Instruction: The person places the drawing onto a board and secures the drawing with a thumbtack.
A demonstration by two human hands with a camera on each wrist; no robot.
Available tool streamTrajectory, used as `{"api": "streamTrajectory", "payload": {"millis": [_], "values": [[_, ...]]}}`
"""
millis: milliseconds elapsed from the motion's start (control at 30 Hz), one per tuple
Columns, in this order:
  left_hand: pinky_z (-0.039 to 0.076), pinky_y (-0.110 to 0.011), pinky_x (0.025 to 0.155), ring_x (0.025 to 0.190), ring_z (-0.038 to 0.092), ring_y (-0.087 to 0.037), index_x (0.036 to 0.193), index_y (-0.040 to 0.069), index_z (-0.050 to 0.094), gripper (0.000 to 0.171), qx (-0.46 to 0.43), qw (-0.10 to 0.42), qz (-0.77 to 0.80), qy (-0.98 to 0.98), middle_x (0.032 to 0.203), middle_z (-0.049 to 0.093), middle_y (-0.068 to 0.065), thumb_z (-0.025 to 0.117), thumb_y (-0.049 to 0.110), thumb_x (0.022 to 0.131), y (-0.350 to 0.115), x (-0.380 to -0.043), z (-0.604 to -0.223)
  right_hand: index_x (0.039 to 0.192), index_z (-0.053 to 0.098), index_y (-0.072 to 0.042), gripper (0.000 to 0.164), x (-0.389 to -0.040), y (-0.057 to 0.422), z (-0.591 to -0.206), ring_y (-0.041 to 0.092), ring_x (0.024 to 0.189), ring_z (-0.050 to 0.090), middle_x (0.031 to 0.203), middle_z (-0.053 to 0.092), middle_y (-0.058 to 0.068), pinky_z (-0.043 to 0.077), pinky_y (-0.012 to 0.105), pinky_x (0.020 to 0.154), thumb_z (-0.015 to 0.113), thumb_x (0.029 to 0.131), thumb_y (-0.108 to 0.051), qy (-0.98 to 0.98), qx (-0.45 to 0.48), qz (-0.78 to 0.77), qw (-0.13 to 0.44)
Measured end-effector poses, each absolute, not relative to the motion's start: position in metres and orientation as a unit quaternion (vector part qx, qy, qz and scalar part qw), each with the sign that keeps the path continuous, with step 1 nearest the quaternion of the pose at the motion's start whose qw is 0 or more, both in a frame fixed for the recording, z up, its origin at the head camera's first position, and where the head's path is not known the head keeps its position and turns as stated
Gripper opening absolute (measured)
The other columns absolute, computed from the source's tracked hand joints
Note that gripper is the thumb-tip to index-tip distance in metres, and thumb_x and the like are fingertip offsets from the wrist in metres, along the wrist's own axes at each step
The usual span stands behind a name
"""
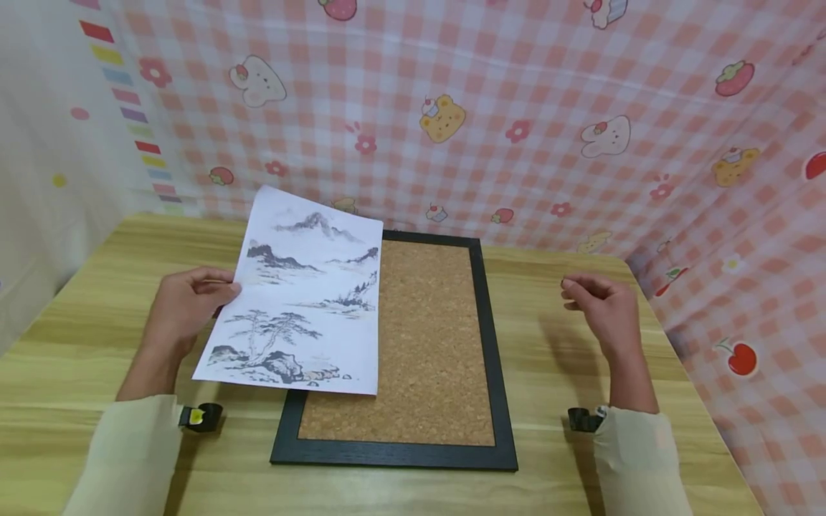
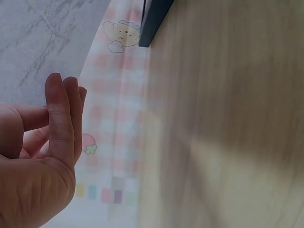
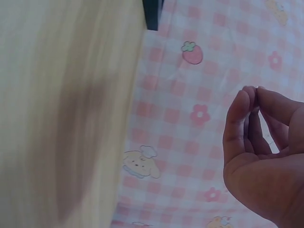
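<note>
On its left edge, my left hand (image 1: pixel 187 304) pinches a sheet of paper (image 1: pixel 290 294) printed with an ink landscape of mountains, rocks and pine trees. The sheet is held up tilted and overlaps the left part of a black-framed cork board (image 1: pixel 432 344), which lies on the table. In the left wrist view, the fingers (image 2: pixel 59 118) meet the paper's edge from below. Off to the right of the board, my right hand (image 1: pixel 603 304) is raised over the table, thumb and fingertips together. A tiny dark thing shows at those fingertips; I cannot tell what it is.
The wooden table (image 1: pixel 64 358) ends at a pink checked cloth (image 1: pixel 400 93) hanging behind it and along the right side. Black camera mounts (image 1: pixel 205 417) sit at both sleeve cuffs. Bare tabletop separates the board from my right hand.
</note>
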State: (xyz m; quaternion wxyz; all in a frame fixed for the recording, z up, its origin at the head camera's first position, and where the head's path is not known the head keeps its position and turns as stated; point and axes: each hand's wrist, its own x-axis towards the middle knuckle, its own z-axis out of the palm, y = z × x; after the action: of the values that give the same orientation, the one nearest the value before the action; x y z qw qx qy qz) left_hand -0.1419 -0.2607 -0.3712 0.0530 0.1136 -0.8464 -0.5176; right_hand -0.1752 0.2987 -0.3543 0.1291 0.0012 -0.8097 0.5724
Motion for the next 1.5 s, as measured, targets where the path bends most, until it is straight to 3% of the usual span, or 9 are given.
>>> {"api": "streamTrajectory", "payload": {"millis": [167,400,567,733,900,1133,1500], "values": [[0.054,-0.019,0.064,0.075,0.062,-0.001,0.126,-0.007,0.066,0.033,0.114,0.046,-0.499,-0.858,0.109,0.069,-0.019,0.067,0.013,0.099,-0.257,-0.142,-0.374,0.106,0.076,0.003,0.016,-0.173,0.294,-0.346,0.008,0.076,0.067,0.084,0.072,-0.007,0.057,0.018,0.066,0.072,0.095,-0.007,-0.791,0.008,0.590,0.161],[0.052,-0.017,0.065,0.082,0.061,-0.008,0.128,-0.008,0.065,0.035,0.104,0.034,-0.489,-0.866,0.117,0.066,-0.027,0.065,0.013,0.100,-0.254,-0.144,-0.378,0.104,0.075,0.007,0.016,-0.167,0.286,-0.334,0.008,0.075,0.064,0.085,0.070,-0.006,0.056,0.017,0.066,0.071,0.095,-0.005,-0.778,0.027,0.597,0.193],[0.052,-0.018,0.064,0.089,0.064,-0.024,0.128,-0.008,0.064,0.034,0.087,0.026,-0.471,-0.877,0.116,0.066,-0.030,0.065,0.013,0.100,-0.253,-0.143,-0.382,0.103,0.072,0.012,0.017,-0.162,0.278,-0.329,0.010,0.074,0.064,0.084,0.070,-0.003,0.057,0.018,0.065,0.070,0.094,-0.002,-0.763,0.041,0.610,0.207],[0.052,-0.018,0.066,0.091,0.066,-0.027,0.131,-0.010,0.061,0.037,0.057,0.011,-0.471,-0.881,0.117,0.065,-0.032,0.064,0.012,0.101,-0.252,-0.141,-0.384,0.100,0.074,0.008,0.012,-0.159,0.276,-0.327,0.012,0.075,0.065,0.081,0.071,-0.001,0.057,0.019,0.065,0.069,0.095,-0.003,-0.761,0.053,0.606,0.226],[0.054,-0.019,0.068,0.098,0.066,-0.034,0.137,-0.009,0.057,0.042,0.041,0.000,-0.472,-0.881,0.120,0.063,-0.033,0.063,0.011,0.101,-0.251,-0.141,-0.384,0.102,0.071,0.013,0.016,-0.158,0.274,-0.322,0.013,0.076,0.066,0.083,0.072,0.001,0.057,0.020,0.066,0.069,0.095,-0.002,-0.754,0.063,0.609,0.237],[0.055,-0.022,0.066,0.087,0.068,-0.028,0.140,-0.009,0.054,0.045,0.032,0.002,-0.464,-0.885,0.116,0.063,-0.032,0.064,0.009,0.100,-0.247,-0.143,-0.385,0.101,0.070,0.014,0.015,-0.156,0.273,-0.317,0.013,0.076,0.066,0.082,0.071,0.002,0.057,0.020,0.066,0.068,0.095,0.001,-0.743,0.083,0.622,0.233],[0.058,-0.027,0.068,0.083,0.068,-0.024,0.140,-0.008,0.054,0.044,0.021,-0.022,-0.467,-0.884,0.115,0.064,-0.029,0.064,0.009,0.100,-0.245,-0.147,-0.383,0.099,0.071,0.012,0.015,-0.160,0.268,-0.308,0.014,0.073,0.064,0.081,0.070,0.003,0.057,0.021,0.066,0.070,0.095,-0.002,-0.739,0.098,0.623,0.239]]}}
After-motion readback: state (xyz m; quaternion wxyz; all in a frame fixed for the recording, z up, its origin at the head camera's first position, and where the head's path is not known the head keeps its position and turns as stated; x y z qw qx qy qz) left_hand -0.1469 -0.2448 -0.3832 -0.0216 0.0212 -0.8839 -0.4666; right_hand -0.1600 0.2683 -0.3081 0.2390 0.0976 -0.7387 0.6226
